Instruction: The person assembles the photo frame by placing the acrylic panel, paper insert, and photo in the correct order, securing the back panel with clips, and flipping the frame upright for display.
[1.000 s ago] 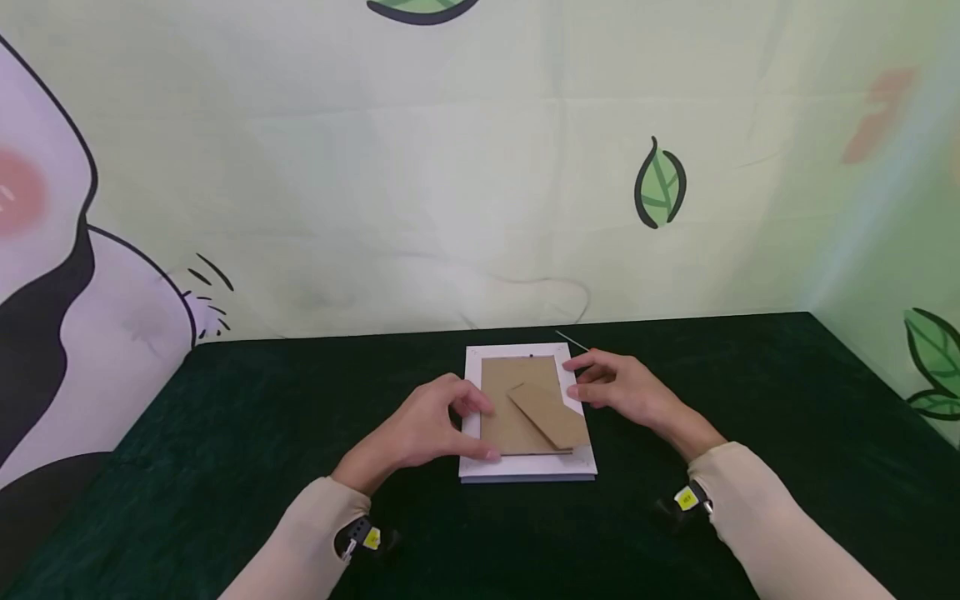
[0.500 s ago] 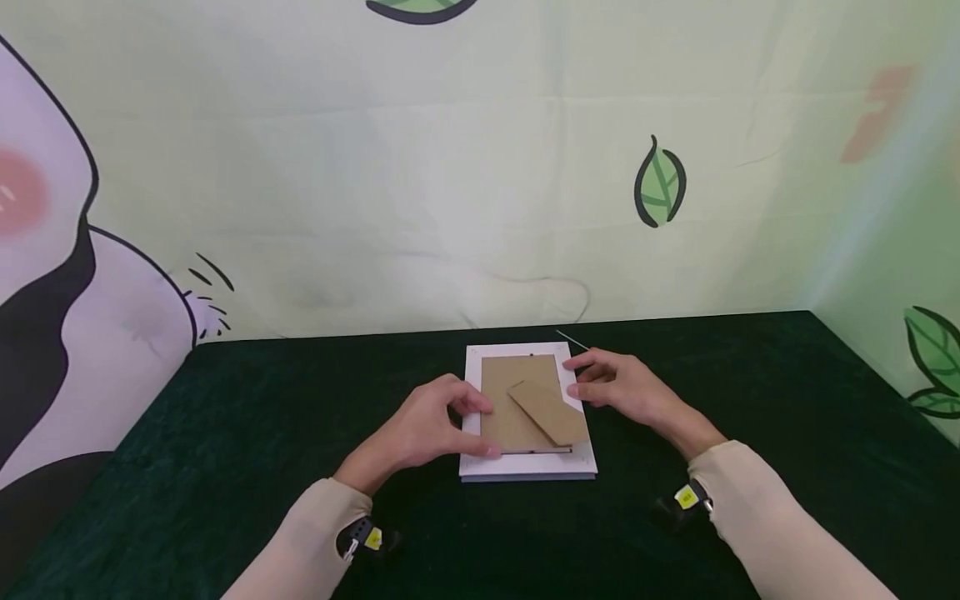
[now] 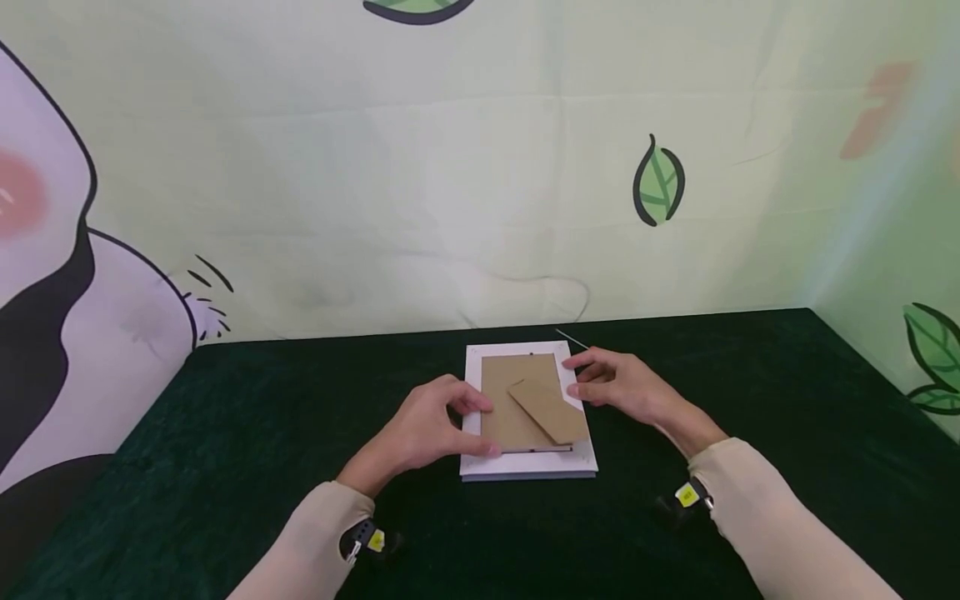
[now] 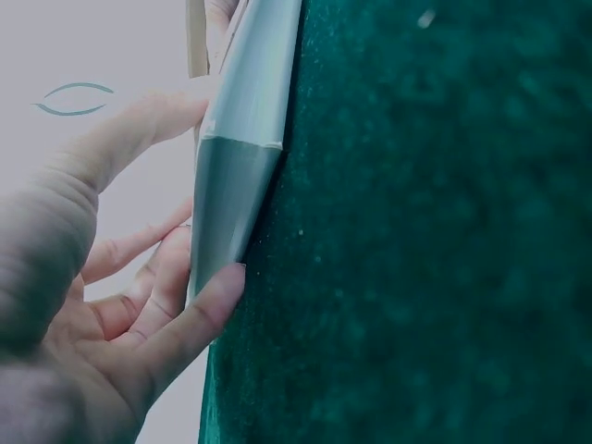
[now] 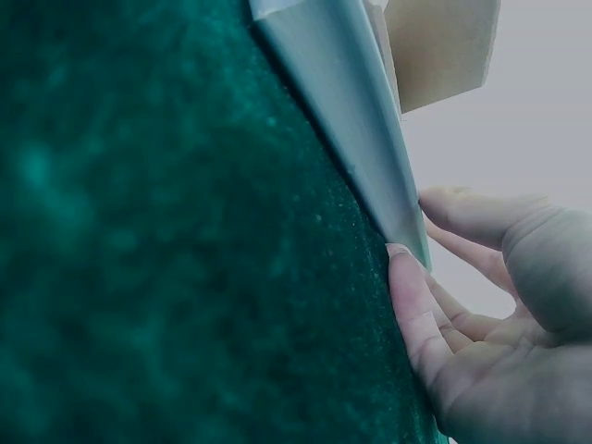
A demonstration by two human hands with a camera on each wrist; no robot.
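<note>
A white picture frame [image 3: 525,467] lies face down on the dark green cloth, with its brown backing board [image 3: 506,392] and folded stand [image 3: 551,412] facing up. My left hand [image 3: 480,429] grips the frame's left edge. In the left wrist view its thumb [image 4: 199,314] lies against the cloth at the frame [image 4: 245,120] edge and its fingers reach over the top. My right hand [image 3: 577,379] grips the right edge. The right wrist view shows its thumb [image 5: 412,305] at the foot of the frame [image 5: 356,139] and the stand [image 5: 439,46] sticking out beyond.
The green velvet table [image 3: 225,433] spreads wide on both sides of the frame. A printed backdrop [image 3: 375,208] rises right behind it. A thin pale stick [image 3: 572,339] lies by the frame's far right corner.
</note>
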